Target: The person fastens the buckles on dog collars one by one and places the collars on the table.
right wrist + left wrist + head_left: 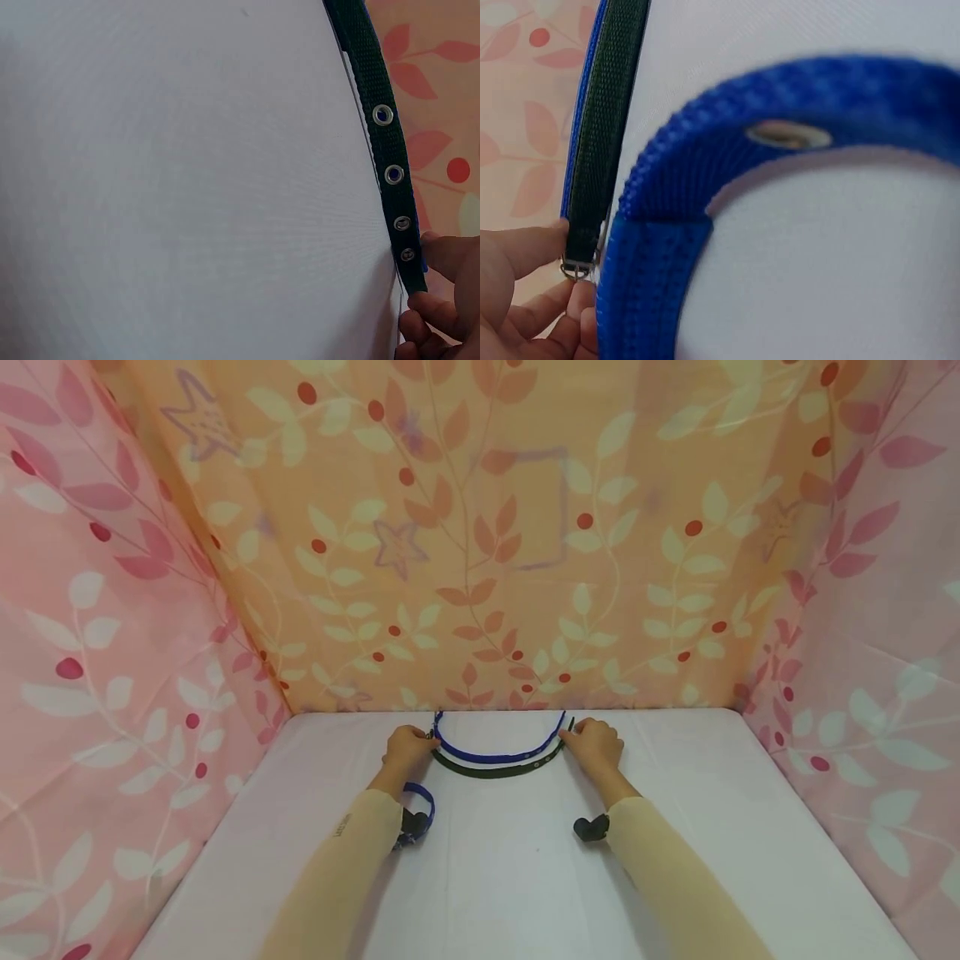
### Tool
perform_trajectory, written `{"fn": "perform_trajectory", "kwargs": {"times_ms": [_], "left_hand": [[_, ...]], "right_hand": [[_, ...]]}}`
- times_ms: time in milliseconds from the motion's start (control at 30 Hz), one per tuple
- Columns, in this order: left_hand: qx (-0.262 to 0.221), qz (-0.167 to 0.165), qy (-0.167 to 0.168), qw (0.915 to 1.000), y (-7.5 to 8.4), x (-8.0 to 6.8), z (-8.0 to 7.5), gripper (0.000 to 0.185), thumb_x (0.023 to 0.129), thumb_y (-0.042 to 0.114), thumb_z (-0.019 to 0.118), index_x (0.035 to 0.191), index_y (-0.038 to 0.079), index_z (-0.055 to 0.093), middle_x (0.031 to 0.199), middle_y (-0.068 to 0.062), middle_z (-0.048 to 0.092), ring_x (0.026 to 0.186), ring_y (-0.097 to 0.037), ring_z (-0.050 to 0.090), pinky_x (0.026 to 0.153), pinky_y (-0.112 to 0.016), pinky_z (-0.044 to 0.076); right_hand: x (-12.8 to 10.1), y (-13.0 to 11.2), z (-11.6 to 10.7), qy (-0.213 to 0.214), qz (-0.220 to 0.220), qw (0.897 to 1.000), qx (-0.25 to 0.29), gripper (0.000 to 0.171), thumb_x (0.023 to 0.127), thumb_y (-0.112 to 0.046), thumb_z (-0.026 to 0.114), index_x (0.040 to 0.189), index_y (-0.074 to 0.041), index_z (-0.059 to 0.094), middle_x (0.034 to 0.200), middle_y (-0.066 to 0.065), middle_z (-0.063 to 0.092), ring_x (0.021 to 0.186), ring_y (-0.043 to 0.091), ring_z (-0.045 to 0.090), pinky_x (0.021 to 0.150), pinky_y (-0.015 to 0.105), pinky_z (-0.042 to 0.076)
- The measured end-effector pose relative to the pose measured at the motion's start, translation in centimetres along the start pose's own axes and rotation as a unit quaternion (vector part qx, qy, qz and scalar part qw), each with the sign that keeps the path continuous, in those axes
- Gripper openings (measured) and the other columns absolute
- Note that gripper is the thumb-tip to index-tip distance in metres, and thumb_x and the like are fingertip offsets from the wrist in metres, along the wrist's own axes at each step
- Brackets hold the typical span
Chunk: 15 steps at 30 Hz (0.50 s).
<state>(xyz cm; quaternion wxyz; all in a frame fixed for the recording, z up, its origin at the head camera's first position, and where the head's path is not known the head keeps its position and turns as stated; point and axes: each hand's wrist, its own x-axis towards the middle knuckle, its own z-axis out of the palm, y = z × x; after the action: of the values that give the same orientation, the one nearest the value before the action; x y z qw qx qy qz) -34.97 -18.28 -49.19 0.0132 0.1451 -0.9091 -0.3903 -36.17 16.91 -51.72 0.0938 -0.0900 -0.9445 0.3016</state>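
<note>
Two collar-like straps stand on edge in a shallow curve at the far end of the white table: a blue strap behind and a dark green strap in front. My left hand pinches their left ends; in the left wrist view its fingers hold the green strap by a small metal ring. My right hand pinches the right ends. In the right wrist view its fingertips grip the tip of the green strap, past several metal eyelets.
Leaf-patterned fabric walls enclose the table at the back and on both sides. A blue band on my left wrist fills much of the left wrist view. A dark mount sits on my right wrist.
</note>
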Motion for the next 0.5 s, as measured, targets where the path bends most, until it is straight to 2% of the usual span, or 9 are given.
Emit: {"fn": "perform_trajectory", "kwargs": {"times_ms": [133,267,367,500], "left_hand": [[-0.01,0.003,0.011,0.9999,0.0,0.1,0.3,0.028,0.089,0.02,0.074,0.11,0.001,0.069,0.113,-0.016,0.07,0.114,-0.037,0.061,0.108,-0.062,0.035],[-0.029,0.011,0.023,0.9993,-0.2,0.5,0.6,0.026,0.088,0.011,0.069,0.11,-0.003,0.068,0.112,-0.02,0.069,0.111,-0.037,0.062,0.103,-0.052,0.047],[-0.036,0.009,0.03,0.9989,-0.2,0.6,0.7,0.027,0.089,0.009,0.069,0.112,-0.005,0.067,0.113,-0.021,0.068,0.111,-0.037,0.062,0.099,-0.046,0.052],[-0.043,0.006,0.041,0.9982,0.0,0.3,0.8,0.03,0.089,0.009,0.07,0.116,-0.004,0.065,0.115,-0.022,0.067,0.107,-0.035,0.062,0.092,-0.041,0.054]], "right_hand": [[-0.3,-0.2,0.2,0.014,0.009,1.0,-0.005,0.035,0.09,-0.041,0.073,0.098,-0.007,0.074,0.103,0.017,0.072,0.103,0.042,0.061,0.089,0.056,0.042],[-0.5,-0.3,0.1,0.019,0.01,1.0,0.004,0.028,0.089,-0.033,0.071,0.099,-0.007,0.075,0.105,0.017,0.073,0.104,0.043,0.061,0.089,0.058,0.042],[-0.7,-0.2,0.0,0.012,0.015,0.999,0.031,0.027,0.089,-0.03,0.069,0.102,-0.006,0.073,0.107,0.016,0.073,0.105,0.043,0.062,0.092,0.058,0.041],[-1.3,-0.2,-0.1,0.012,0.029,0.994,0.102,0.023,0.092,-0.025,0.068,0.103,-0.006,0.068,0.106,0.016,0.072,0.103,0.038,0.063,0.095,0.055,0.04]]}}
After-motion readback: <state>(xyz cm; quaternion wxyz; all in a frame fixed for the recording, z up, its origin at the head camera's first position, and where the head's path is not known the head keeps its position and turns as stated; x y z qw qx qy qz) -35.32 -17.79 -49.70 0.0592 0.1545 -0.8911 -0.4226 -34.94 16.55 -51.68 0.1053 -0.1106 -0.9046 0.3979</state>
